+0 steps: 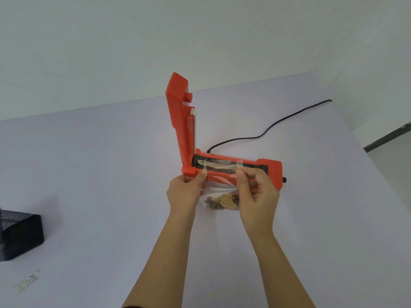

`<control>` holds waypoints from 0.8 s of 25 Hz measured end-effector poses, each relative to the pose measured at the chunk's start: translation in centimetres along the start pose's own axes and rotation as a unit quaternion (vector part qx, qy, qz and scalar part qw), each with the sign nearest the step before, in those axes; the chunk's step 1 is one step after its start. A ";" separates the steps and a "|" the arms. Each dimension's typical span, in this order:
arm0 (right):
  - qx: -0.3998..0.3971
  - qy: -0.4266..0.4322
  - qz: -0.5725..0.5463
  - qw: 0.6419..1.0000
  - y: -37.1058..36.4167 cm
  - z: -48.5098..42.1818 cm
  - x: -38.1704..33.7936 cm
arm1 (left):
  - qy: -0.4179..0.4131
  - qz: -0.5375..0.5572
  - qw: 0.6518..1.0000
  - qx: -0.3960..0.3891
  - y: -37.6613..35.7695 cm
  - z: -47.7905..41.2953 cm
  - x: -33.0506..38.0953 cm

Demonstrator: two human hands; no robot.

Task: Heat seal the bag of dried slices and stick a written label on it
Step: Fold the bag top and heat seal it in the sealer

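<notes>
Clear bag point(222, 201) of dried slices mid-surface, mouth across bar of open orange sealer point(270, 168); left hand point(183, 192), right hand point(259, 194) pinching top corners. Film edges hard to trace. Black mesh box point(20, 236) cropped at left edge.

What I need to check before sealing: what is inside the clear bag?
Brown and tan dried slices, heaped low in the clear bag. The left hand and right hand cover its sides, hiding anything there.

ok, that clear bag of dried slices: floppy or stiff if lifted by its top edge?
Probably floppy: the clear bag puckers between the left hand and right hand. Likely light: only a small clump of dried slices sits low.
</notes>
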State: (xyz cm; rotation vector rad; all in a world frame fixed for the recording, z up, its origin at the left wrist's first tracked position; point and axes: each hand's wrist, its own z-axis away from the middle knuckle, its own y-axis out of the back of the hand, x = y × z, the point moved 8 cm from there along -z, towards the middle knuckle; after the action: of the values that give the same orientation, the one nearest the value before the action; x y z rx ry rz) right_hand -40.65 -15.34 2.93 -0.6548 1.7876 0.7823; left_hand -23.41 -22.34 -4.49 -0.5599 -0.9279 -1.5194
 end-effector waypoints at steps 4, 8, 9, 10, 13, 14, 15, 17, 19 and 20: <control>-0.030 0.031 -0.013 0.999 -0.1 0.6 -0.1 | -0.047 -0.023 0.999 0.003 0.4 0.2 -0.3; -0.045 0.045 -0.019 0.998 -0.4 0.7 -0.4 | -0.073 -0.048 0.996 0.025 0.6 0.6 0.4; -0.044 0.047 -0.020 0.998 -0.3 0.6 -0.5 | -0.080 -0.061 0.994 0.033 0.6 0.6 0.7; -0.045 0.054 -0.020 0.997 -0.3 0.6 -0.8 | -0.086 -0.071 0.993 0.039 0.6 0.5 0.8; -0.051 0.068 -0.024 0.996 -0.4 0.5 -1.3 | -0.084 -0.085 0.992 0.047 0.5 0.2 1.1; -0.054 0.072 -0.026 0.996 -0.5 0.6 -1.4 | -0.081 -0.084 0.992 0.051 0.5 0.1 1.1; -0.056 0.078 -0.028 0.995 -0.6 0.7 -1.4 | -0.082 -0.080 0.992 0.052 0.5 0.1 1.1; -0.057 0.079 -0.032 0.995 -0.7 0.9 -1.5 | -0.086 -0.078 0.992 0.047 0.3 0.1 1.1; -0.053 0.073 -0.043 0.995 -0.5 1.0 -1.6 | -0.090 -0.076 0.992 0.037 0.1 0.0 1.1; -0.049 0.072 -0.048 0.995 -0.4 1.1 -1.7 | -0.091 -0.067 0.993 0.031 0.1 0.0 1.0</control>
State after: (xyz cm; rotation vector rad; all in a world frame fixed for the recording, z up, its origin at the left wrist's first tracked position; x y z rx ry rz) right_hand -39.19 -14.64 4.19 -0.8750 1.8413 0.7778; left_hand -23.54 -22.96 -3.70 -0.6093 -1.1687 -1.5713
